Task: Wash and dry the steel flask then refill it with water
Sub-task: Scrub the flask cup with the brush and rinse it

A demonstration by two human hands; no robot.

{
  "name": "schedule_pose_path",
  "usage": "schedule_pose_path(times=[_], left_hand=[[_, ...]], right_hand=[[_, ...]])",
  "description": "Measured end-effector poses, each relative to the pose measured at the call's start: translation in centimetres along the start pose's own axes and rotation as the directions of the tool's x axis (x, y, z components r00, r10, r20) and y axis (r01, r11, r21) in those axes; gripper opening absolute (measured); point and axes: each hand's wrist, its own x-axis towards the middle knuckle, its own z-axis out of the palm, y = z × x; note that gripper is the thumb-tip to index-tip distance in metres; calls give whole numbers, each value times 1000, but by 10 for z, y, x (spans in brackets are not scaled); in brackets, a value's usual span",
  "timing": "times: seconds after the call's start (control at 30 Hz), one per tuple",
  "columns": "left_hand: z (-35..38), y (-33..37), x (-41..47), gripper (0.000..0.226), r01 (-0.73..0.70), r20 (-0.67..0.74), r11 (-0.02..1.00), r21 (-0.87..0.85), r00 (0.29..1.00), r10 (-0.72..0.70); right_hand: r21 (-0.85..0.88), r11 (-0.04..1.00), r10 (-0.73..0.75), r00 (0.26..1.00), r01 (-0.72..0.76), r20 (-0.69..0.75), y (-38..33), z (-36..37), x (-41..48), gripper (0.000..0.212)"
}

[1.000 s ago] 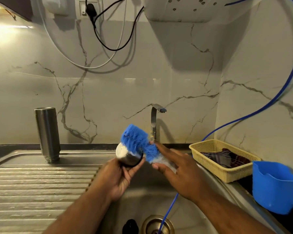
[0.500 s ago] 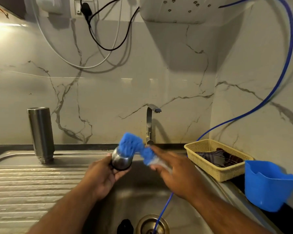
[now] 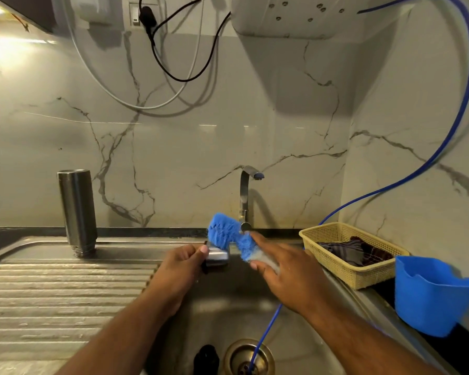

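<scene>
The steel flask (image 3: 77,211) stands upside down on the ribbed drainboard (image 3: 52,293) at the back left, mouth down. Over the sink basin, my left hand (image 3: 180,269) grips a small steel cap (image 3: 217,257) of the flask. My right hand (image 3: 284,272) holds a blue bristle brush (image 3: 229,234) by its handle, with the bristles pressed against the top of the cap. The tap (image 3: 245,197) stands just behind the brush, and no water shows from it.
A thin blue hose (image 3: 266,331) runs from the wall down into the sink drain (image 3: 248,357). A small dark object (image 3: 206,358) lies beside the drain. At the right are a yellow basket (image 3: 336,262) with dark cloths and a blue plastic tub (image 3: 431,296).
The cap has turned in my left hand from open side toward me to side-on. The brush has shifted a little over it. The camera view has drifted slightly.
</scene>
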Motion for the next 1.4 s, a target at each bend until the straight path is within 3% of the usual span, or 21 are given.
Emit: schedule_pose_path(times=[0.07,0.17,0.23,0.3,0.4,0.53,0.63,0.73,0.83,0.93,1.07,1.17,1.3,1.4], left_hand=[[1,0,-2,26,-70,33,994,83,997,68],[0,0,-2,24,-211,58,956,205,977,203],[-2,-2,0,22,-254,69,936,245,967,245],[-3,-5,3,19,-265,65,932,246,964,257],[-5,-8,7,15,-300,84,913,275,954,288],[-8,-11,12,14,-306,83,900,310,952,295],[-8,-12,14,12,-320,102,892,320,948,303],[-10,-14,16,14,-331,100,877,350,943,316],[-11,-16,19,13,-372,121,856,360,928,353],[-12,-16,19,11,-379,120,851,362,925,361],[-13,-15,19,11,-387,118,846,367,921,370],[-14,-13,17,11,-380,104,828,413,922,372],[-14,-13,17,12,-397,115,821,410,915,386],[-14,-10,13,10,-393,103,830,397,917,385]], right_hand=[[-57,997,-51,998,53,30,0,1,-2,62],[6,999,48,998,-48,-27,10,-1,3,62],[-10,1000,-14,1000,14,-15,7,1,-1,62],[-27,999,-38,999,39,36,1,-1,-3,61],[54,993,105,994,-104,-14,10,0,3,63],[14,1000,22,999,-23,44,7,4,-1,63],[92,987,131,991,-131,1,13,3,2,66],[49,998,38,998,-40,52,7,0,-2,64],[99,984,149,989,-150,17,11,-2,2,65],[76,995,62,998,-64,24,8,-1,-1,64],[98,986,136,991,-134,-6,14,-1,2,65],[49,998,32,998,-34,48,9,-1,-2,61],[79,989,121,993,-122,11,15,-1,3,64],[81,996,36,998,-41,55,11,-1,-1,63]])
